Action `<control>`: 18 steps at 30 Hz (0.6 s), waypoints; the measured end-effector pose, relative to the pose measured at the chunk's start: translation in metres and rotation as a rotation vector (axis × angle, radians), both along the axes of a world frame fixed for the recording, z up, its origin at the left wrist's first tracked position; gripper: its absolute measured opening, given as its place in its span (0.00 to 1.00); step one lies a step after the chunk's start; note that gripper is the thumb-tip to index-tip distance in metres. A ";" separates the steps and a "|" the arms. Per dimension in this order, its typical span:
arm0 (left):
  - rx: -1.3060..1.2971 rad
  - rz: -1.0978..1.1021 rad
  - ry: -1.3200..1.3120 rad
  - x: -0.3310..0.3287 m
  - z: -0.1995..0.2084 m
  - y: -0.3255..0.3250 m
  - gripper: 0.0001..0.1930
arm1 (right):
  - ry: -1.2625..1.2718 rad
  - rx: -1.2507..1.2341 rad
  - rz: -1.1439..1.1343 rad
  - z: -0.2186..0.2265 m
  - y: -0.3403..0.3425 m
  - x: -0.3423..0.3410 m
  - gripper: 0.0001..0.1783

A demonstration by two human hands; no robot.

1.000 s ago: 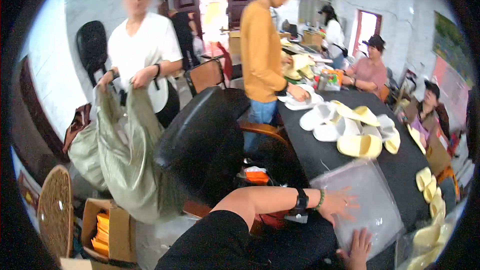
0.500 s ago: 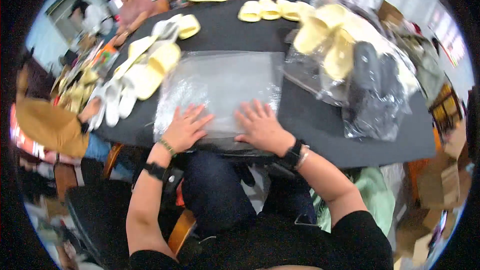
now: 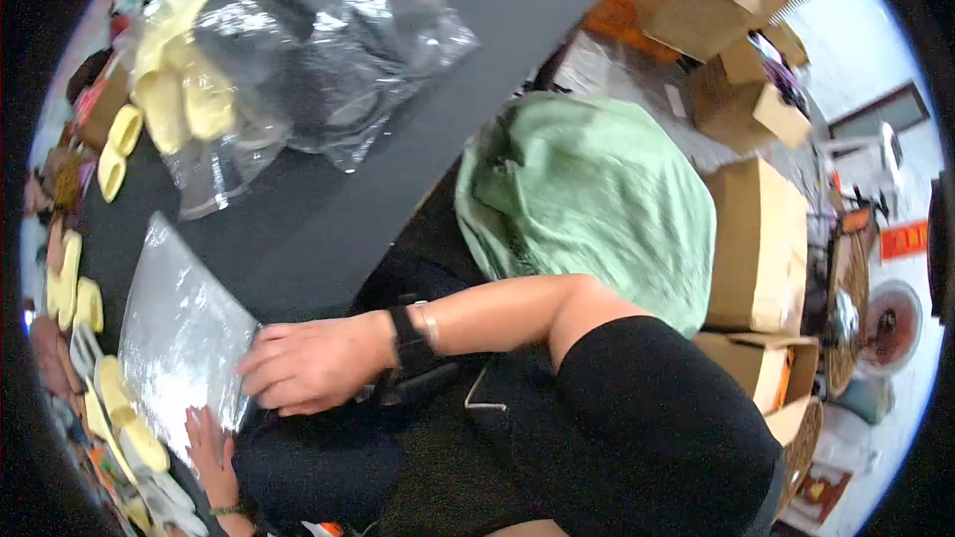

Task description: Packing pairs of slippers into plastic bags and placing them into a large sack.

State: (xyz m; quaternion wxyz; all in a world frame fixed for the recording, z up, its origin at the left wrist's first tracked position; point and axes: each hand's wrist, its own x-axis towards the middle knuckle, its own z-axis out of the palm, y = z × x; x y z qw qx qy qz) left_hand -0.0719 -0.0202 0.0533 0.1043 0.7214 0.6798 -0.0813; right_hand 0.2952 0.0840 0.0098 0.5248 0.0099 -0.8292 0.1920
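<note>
A clear, glossy, flat plastic bag (image 3: pixel 179 323) lies at the near edge of a black counter (image 3: pixel 318 229), one corner pointing away from the person. Both hands are at its near side, close to each other but not touching. The left hand (image 3: pixel 209 452), with a green beaded bracelet at the wrist, is at the bag's lower part with its fingers extended and spread, resting on the plastic and holding nothing between them. The right hand (image 3: pixel 316 366), wearing a black band and a thin silvery bracelet, reaches in from the right; its fingertips bend over the bag's right-hand edge, and whether they pinch the plastic cannot be told. Most of the bag stretches beyond the fingers, uncovered.

Farther along the counter, well apart from the hands, lie dark grey slippers in clear plastic wrapping (image 3: pixel 333 50), with wrapped pale yellow slippers (image 3: pixel 209 104) beside them. Just left of the bag sit loose pale yellow slippers (image 3: pixel 134 423). A bulging light green fabric-like sack (image 3: pixel 607 209) stands beyond the right forearm, next to a tall brown cardboard box (image 3: pixel 756 244).
</note>
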 end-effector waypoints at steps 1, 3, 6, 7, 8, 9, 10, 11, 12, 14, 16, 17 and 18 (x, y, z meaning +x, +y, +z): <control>0.000 -0.028 -0.028 -0.003 0.001 0.004 0.35 | -0.042 -0.030 0.028 -0.006 -0.006 0.031 0.13; -0.017 -0.044 0.013 0.005 0.009 0.014 0.36 | -0.178 -0.134 -0.092 -0.025 -0.020 0.094 0.13; 0.000 -0.050 0.105 0.012 0.014 0.017 0.37 | -0.269 -0.232 -0.493 -0.050 -0.040 0.188 0.11; 0.038 -0.067 0.147 0.012 0.018 0.020 0.38 | -0.351 -0.350 -0.614 -0.064 -0.045 0.217 0.12; 0.067 -0.130 0.150 0.010 0.027 0.020 0.38 | -0.419 -0.485 -0.745 -0.077 -0.046 0.237 0.13; 0.044 -0.076 0.164 0.014 0.035 0.022 0.38 | -0.502 -0.566 -0.940 -0.105 -0.051 0.258 0.16; 0.098 -0.090 0.145 0.013 0.040 0.029 0.37 | -0.570 -0.685 -1.126 -0.132 -0.058 0.275 0.18; 0.151 -0.080 0.140 0.010 0.050 0.028 0.36 | -0.655 -0.860 -1.151 -0.159 -0.061 0.287 0.22; 0.191 -0.127 0.065 0.022 0.058 0.036 0.35 | -0.790 -0.898 -1.178 -0.205 -0.066 0.310 0.26; 0.248 -0.114 -0.019 0.050 0.078 0.047 0.32 | -0.981 -0.956 -1.138 -0.241 -0.082 0.325 0.30; 0.219 -0.155 -0.095 0.070 0.075 0.074 0.32 | -1.159 -1.007 -1.016 -0.284 -0.099 0.361 0.35; 0.197 -0.112 -0.136 0.063 0.073 0.077 0.32 | -1.211 -1.124 -0.919 -0.284 -0.098 0.349 0.36; 0.163 -0.111 -0.162 0.068 0.075 0.085 0.30 | -1.117 -1.125 -0.924 -0.295 -0.108 0.352 0.36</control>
